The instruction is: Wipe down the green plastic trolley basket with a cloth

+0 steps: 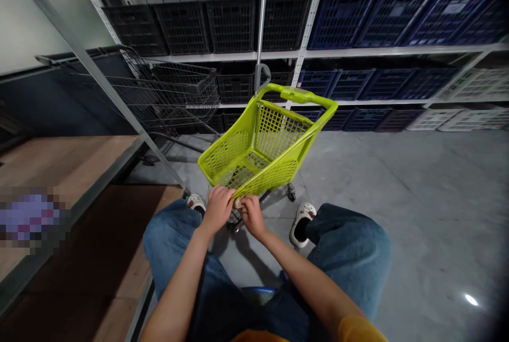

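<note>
A lime-green plastic shopping cart [274,175] stands right in front of me, its perforated basket bare inside and its handle on the far side. At the basket's near edge is my left hand [217,209], closed with its fingers over the rim. Close beside it, my right hand [252,216] is closed, fingers curled around a small beige, crumpled thing that looks like a cloth [238,203]. The fingertips of both hands nearly meet there, and part of the cloth is hidden by them.
Shelves behind hold black crates [233,26] and blue crates [342,18]. A dark wire shopping cart [170,85] stands back left. A metal-framed wooden shelf [75,159] is at my left, with a blurred purple item on it. A caster [291,192] rests on the grey floor.
</note>
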Motion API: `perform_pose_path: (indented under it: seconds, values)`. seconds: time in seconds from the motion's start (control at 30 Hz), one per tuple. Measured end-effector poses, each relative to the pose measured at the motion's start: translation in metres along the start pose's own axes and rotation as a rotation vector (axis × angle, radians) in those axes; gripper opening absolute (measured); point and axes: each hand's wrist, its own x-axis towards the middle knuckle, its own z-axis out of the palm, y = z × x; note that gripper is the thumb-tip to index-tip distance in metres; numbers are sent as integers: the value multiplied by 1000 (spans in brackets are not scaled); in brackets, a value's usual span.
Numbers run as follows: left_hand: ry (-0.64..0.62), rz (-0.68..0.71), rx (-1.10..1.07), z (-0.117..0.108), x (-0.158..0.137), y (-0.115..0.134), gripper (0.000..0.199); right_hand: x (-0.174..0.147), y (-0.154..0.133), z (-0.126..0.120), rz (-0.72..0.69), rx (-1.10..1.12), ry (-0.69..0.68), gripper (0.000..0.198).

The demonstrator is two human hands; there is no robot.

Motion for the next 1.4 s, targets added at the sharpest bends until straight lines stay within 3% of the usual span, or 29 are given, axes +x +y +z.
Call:
perform_pose_path:
  seconds: [0.2,0.3,0.4,0.53,0.63,0.77,0.97,1.1,1.23,1.33,1.4]
  values:
    - [10,-7,-10,4,1,-4,23,55,80,-58,275,-221,447,12]
    - [18,-9,-20,5,1,-3,23,65,96,-69,392,-275,562,12]
    - [15,-12,-22,4,2,0,22,44,79,-44,351,-224,514,13]
    - [28,-15,-11,3,1,0,24,-9,33,15,215,-32,237,23]
    - [17,-10,-7,3,1,-1,24,-33,18,38,195,35,133,23]
    - [7,3,-14,2,1,-2,23,-24,42,19,251,2,161,21]
    - [10,-10,-6,2,1,4,24,24,88,-39,433,-159,502,18]
    - [8,-23,6,4,1,19,24,19,61,-26,389,-98,542,20]
    - [7,-25,31,6,2,39,26,-15,6,-5,268,27,374,28]
    - [-28,-2,63,8,5,56,26,-23,-24,-22,233,57,304,23]
    - [-71,40,75,8,7,67,29,-12,-33,-51,256,10,382,19]
